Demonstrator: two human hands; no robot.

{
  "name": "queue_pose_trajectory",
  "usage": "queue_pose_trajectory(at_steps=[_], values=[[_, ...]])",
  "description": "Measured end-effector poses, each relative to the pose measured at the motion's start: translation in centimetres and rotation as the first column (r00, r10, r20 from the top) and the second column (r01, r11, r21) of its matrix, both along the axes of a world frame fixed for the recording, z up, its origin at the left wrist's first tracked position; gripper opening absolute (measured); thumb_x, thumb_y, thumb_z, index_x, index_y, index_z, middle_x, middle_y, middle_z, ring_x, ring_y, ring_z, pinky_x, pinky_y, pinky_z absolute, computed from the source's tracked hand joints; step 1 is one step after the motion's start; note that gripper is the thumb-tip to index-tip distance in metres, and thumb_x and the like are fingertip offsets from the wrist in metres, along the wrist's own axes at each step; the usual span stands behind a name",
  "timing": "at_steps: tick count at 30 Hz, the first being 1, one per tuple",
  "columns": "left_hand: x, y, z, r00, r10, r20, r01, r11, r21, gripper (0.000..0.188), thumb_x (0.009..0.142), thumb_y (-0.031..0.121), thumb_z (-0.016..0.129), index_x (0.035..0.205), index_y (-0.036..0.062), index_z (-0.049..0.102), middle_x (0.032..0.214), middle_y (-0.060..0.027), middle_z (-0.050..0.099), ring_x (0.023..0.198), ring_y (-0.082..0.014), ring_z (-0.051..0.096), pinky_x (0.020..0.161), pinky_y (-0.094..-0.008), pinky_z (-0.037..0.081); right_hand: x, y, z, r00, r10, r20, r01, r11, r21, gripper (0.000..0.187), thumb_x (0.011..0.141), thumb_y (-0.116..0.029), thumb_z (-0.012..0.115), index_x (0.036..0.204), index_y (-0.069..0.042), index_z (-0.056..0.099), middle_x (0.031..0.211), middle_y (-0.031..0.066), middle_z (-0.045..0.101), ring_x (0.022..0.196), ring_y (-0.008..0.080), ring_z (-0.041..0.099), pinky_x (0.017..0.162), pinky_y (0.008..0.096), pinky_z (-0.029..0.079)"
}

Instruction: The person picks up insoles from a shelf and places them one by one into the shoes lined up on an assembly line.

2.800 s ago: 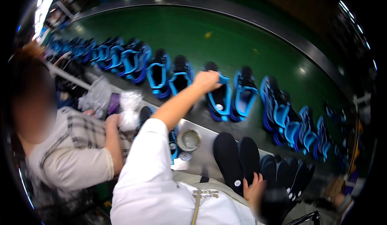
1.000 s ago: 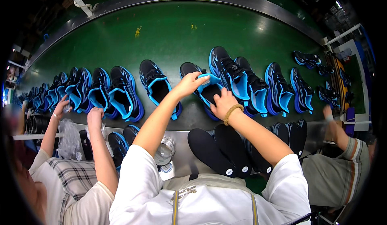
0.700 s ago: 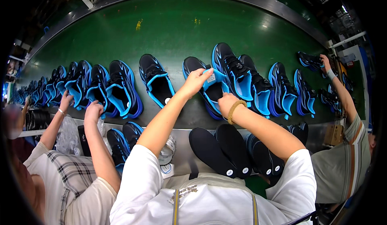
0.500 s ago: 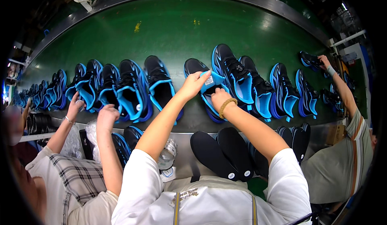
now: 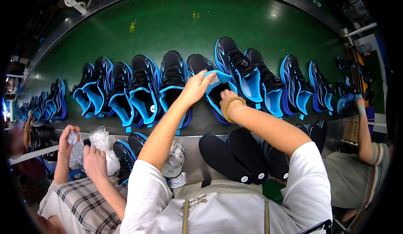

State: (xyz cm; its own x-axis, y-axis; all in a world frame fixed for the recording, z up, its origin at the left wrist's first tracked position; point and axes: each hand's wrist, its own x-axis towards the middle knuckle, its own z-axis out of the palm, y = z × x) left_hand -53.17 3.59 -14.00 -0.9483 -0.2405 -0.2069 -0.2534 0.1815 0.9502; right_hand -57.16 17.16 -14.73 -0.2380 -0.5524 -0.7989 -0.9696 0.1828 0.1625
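The left hand (image 5: pixel 194 89) pinches the blue tongue (image 5: pixel 218 79) of a shoe (image 5: pixel 212 89); right hand (image 5: pixel 226 96) fingers are hidden inside, grip unknown. The tongue may slip from the pinch; the belt (image 5: pixel 176 28) could carry the shoe away.

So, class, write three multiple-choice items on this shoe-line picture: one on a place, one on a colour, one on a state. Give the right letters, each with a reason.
1. Where do the loose black insoles lie?
A. on the metal ledge near the person
B. on the far side of the belt
C. inside a box

2. What colour is the conveyor belt?
A. grey
B. green
C. red

3. What is the right hand doing?
A. resting flat on the ledge
B. holding a bottle
C. reaching into the opening of a black and blue shoe

Answers:
1 A, the insoles sit on the ledge just below the belt.
2 B, the bare belt behind the row of shoes is green.
3 C, its fingers go into the shoe's opening while the left hand grips the blue tongue.
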Motion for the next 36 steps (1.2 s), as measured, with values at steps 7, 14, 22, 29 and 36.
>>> queue_pose_trajectory(at_steps=[7,14,22,29,36], values=[[0.0,0.5,0.4,0.975,0.208,-0.084,-0.221,0.956,-0.194,0.030,0.074,0.020,0.059,0.096,0.0017,0.046,0.057,-0.0021,0.039,0.053,-0.0109,0.039,0.049,-0.0251,0.034,-1.4,-1.6,-1.1,0.982,0.042,0.184,-0.072,0.985,0.157,0.028,0.066,-0.016,0.060,0.094,-0.009,0.061,0.100,0.0109,0.057,0.103,0.0203,0.048,0.073,0.0338,0.046],[0.5,0.1,0.3,0.871,-0.379,-0.312,-0.109,0.471,-0.876,0.032,0.065,0.022,0.063,0.086,0.0061,0.045,0.069,-0.0068,0.045,0.058,-0.0224,0.049,0.053,-0.0314,0.037,-1.2,1.0,3.6,0.878,-0.171,0.447,0.124,0.983,0.132,0.051,0.079,-0.036,0.025,0.096,0.000,0.057,0.102,0.0148,0.055,0.101,0.0209,0.048,0.102,0.0357,0.006],[-0.1,-0.2,0.6,0.924,-0.356,-0.143,0.115,0.611,-0.783,0.033,0.064,0.015,0.063,0.085,0.0028,0.040,0.078,-0.0120,0.045,0.066,-0.0299,0.051,0.057,-0.0371,0.041,1.6,4.0,2.1,0.869,-0.218,0.444,0.476,0.609,-0.634,0.027,0.071,-0.024,0.045,0.078,0.001,0.055,0.082,0.0160,0.054,0.084,0.0245,0.051,0.093,0.0387,0.026],[3.1,0.8,2.0,0.890,-0.384,-0.245,0.049,0.616,-0.787,0.024,0.063,0.009,0.062,0.077,0.0031,0.043,0.067,-0.0100,0.045,0.058,-0.0260,0.051,0.051,-0.0344,0.039,7.2,10.6,2.2,0.853,-0.214,0.476,0.512,0.172,-0.842,0.013,0.067,-0.009,0.060,0.077,-0.004,0.054,0.087,0.0067,0.052,0.092,0.0267,0.050,0.072,0.0361,0.039],[0.0,0.4,0.6,0.945,-0.328,-0.013,0.051,0.185,-0.981,0.020,0.064,0.023,0.057,0.070,0.0077,0.045,0.059,-0.0043,0.046,0.046,-0.0193,0.050,0.043,-0.0310,0.038,4.0,9.7,3.5,0.835,-0.114,0.538,0.548,0.092,-0.831,0.021,0.069,-0.014,0.057,0.087,-0.004,0.056,0.095,0.0107,0.052,0.094,0.0272,0.048,0.080,0.0378,0.035]])
